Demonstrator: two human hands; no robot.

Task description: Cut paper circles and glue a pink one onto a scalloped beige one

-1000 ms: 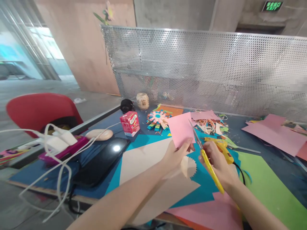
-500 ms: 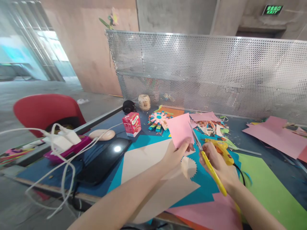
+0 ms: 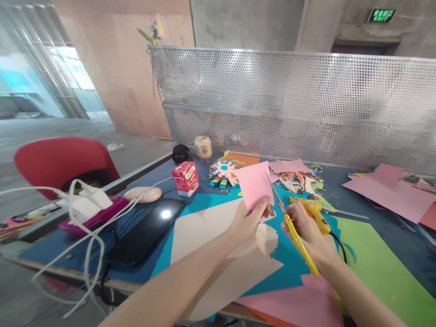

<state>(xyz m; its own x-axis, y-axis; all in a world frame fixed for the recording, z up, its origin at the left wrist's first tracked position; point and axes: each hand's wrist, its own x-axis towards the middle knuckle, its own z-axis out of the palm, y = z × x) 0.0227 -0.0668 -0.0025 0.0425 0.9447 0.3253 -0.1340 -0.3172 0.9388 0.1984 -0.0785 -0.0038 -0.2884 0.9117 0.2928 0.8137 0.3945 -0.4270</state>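
My left hand (image 3: 250, 215) pinches a piece of pink paper (image 3: 254, 184) at its lower edge and holds it up over the table. In my right hand (image 3: 303, 229) are yellow-handled scissors (image 3: 295, 237), their blades pointing up and left along the paper's right edge. Whether the blades touch the paper I cannot tell. Below the hands lies a cream paper piece with a zigzag edge (image 3: 267, 239), on a large beige sheet (image 3: 204, 236) and a blue sheet (image 3: 286, 265). A yellow glue gun (image 3: 315, 211) lies just behind my right hand.
A layered paper flower (image 3: 224, 169), a red drink carton (image 3: 185, 178) and paper scraps (image 3: 296, 180) lie farther back. At left are a black tablet (image 3: 146, 231), white cables (image 3: 90, 245) and a purple power strip (image 3: 91, 220). Green paper (image 3: 381, 259) lies at right; a perforated metal screen (image 3: 272, 100) stands behind.
The view has shifted slightly, so everything sits a little more to the left. Both hands keep their hold on the pink paper and the scissors, with almost no movement between them.
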